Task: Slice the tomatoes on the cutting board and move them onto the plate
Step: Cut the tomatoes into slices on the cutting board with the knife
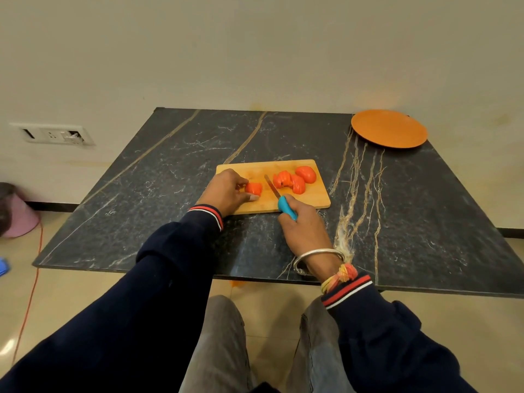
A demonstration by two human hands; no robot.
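Soft even indoor light, faint shadows, wide-angle edge distortion

One wooden cutting board (297,198) lies on one dark marble desk (158,177). Four tomato pieces are on the board: one (253,188) at the left, three clustered (295,178) at the right. One knife (279,198). One orange plate (389,128). Two hands, left (226,191) and right (303,226).

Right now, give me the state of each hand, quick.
Left hand: closed on a tomato piece, pinning it to the cutting board.
Right hand: closed around the blue-handled knife, blade over the board.
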